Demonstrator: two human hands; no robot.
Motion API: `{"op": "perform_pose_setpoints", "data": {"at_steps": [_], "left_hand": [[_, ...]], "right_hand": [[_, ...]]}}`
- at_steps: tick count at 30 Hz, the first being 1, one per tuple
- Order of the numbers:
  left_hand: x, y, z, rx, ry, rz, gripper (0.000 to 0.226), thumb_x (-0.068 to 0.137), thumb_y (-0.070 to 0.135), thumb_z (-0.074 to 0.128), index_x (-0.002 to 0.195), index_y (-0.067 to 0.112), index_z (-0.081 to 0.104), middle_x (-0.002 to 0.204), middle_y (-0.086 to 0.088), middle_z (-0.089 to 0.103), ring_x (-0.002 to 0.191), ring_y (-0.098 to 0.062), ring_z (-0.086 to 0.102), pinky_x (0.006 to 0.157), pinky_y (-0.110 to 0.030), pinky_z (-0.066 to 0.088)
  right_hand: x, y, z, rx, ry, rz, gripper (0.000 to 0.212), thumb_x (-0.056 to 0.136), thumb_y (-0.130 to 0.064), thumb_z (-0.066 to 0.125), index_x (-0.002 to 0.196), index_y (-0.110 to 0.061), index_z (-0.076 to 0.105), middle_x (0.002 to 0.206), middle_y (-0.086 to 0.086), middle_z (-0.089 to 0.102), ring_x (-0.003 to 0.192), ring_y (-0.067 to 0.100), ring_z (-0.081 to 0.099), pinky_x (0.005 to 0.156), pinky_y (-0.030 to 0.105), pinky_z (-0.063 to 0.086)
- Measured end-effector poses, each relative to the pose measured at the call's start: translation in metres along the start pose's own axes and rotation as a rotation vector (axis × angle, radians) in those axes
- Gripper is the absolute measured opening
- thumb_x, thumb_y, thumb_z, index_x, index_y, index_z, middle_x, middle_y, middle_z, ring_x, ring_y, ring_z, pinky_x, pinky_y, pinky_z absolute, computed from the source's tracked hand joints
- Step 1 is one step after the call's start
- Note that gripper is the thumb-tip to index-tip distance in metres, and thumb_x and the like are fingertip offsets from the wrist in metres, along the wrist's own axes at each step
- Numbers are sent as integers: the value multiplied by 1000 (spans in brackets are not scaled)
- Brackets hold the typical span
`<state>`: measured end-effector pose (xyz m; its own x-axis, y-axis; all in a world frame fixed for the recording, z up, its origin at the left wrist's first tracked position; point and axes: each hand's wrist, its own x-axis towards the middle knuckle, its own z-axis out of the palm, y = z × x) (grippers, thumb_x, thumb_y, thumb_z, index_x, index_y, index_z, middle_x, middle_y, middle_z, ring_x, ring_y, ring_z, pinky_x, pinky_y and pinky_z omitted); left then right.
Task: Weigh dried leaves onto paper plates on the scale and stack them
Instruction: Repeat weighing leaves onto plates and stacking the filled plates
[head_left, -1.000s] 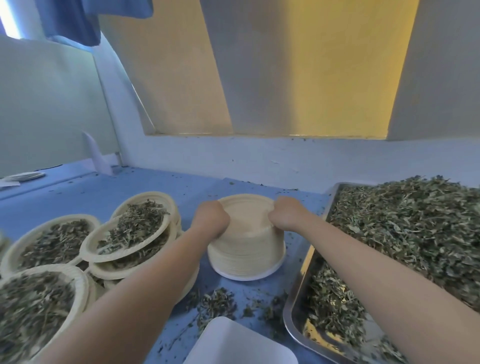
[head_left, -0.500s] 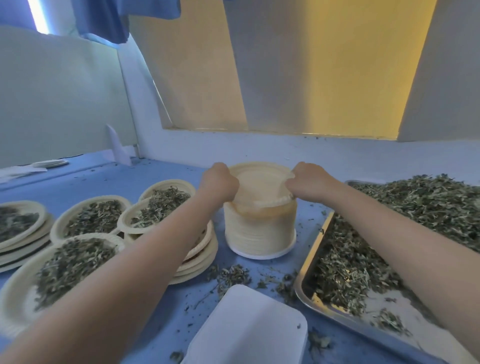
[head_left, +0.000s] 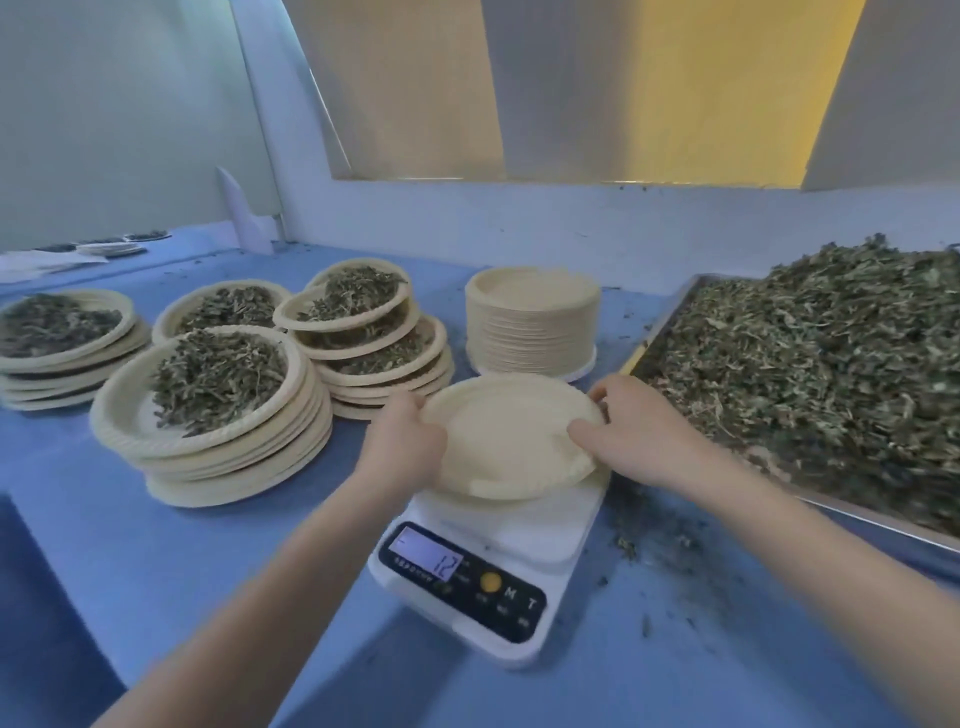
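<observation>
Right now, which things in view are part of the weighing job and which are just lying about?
In the job:
- empty plate, held by left hand and right hand
- scale
- tray of dried leaves
- spare plate stack
- filled plate stacks

Lying about:
- spilled leaf bits
- papers at far left

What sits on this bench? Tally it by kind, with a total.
Piles of leaf-filled paper plates: 4
Stack of empty paper plates: 1
Single empty paper plate: 1
Digital scale: 1
Metal tray of dried leaves: 1
Total: 8
</observation>
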<state>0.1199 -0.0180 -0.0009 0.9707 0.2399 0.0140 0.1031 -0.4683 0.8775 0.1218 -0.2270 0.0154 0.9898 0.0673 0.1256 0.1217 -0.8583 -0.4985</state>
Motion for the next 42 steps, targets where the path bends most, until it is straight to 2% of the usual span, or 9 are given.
{"op": "perform_pose_setpoints", "data": {"at_steps": [4, 7, 12, 16, 22, 28, 31, 34, 42], "left_hand": [[-4, -17, 1, -44, -45, -11, 47, 85, 8, 52, 130, 19, 44, 118, 0, 54, 104, -19, 53, 86, -37, 47], [-4, -20, -2, -156, -40, 3, 54, 83, 22, 62, 133, 19, 44, 107, 8, 55, 103, -15, 53, 86, -32, 43], [3, -18, -8, -259, -28, 7, 51, 81, 36, 65, 126, 17, 51, 111, 2, 60, 103, -16, 57, 92, -37, 47], [6, -9, -8, -206, -1, 67, 54, 80, 35, 66, 128, 18, 49, 119, 1, 58, 109, -17, 54, 95, -38, 44], [9, 4, -3, 127, -9, 237, 58, 84, 30, 60, 136, 14, 40, 131, 2, 48, 114, -16, 47, 87, -34, 44], [10, 12, 0, 258, 9, 318, 42, 85, 21, 58, 124, 12, 46, 87, 12, 42, 77, -7, 39, 60, -22, 35], [6, 20, 3, 345, 23, 380, 30, 84, 19, 57, 111, 16, 45, 104, -2, 47, 93, -18, 43, 77, -30, 35], [4, 34, 15, 495, 36, 489, 46, 85, 18, 56, 127, 6, 43, 128, -14, 45, 120, -31, 39, 95, -33, 32], [14, 115, 110, 555, -313, 678, 40, 82, 9, 57, 121, 8, 48, 123, -11, 53, 115, -25, 48, 87, -29, 40]], "right_hand": [[1, 8, 16, -96, -44, -17, 24, 73, -43, 55, 79, -22, 45, 86, 1, 43, 93, 26, 44, 74, 33, 36], [1, 9, 16, -121, -55, 4, 65, 80, -44, 55, 136, -14, 38, 132, 7, 41, 126, 29, 36, 101, 40, 35], [9, 3, 12, 28, -35, -9, 74, 81, -41, 52, 146, -16, 29, 114, 5, 48, 114, 25, 45, 88, 36, 39], [14, -7, 9, 8, -9, -57, 69, 83, -43, 53, 145, -20, 32, 150, 2, 31, 138, 22, 28, 108, 41, 32], [16, -18, 9, -3, 14, -142, 61, 84, -39, 55, 141, -23, 39, 147, 0, 37, 133, 17, 35, 97, 32, 33], [17, -19, 11, 2, -21, -180, 61, 82, -39, 57, 139, -27, 41, 146, -3, 36, 130, 15, 38, 89, 27, 32], [18, -16, 10, 10, -22, -211, 59, 81, -39, 58, 137, -27, 43, 145, -4, 39, 129, 14, 40, 89, 25, 32], [20, -10, 2, -12, 0, -223, 58, 82, -39, 59, 136, -25, 44, 142, -3, 44, 127, 13, 42, 88, 23, 32], [22, 40, -48, -103, 59, -107, 37, 84, -24, 60, 120, -18, 56, 110, 3, 64, 102, 22, 59, 71, 22, 37]]}}
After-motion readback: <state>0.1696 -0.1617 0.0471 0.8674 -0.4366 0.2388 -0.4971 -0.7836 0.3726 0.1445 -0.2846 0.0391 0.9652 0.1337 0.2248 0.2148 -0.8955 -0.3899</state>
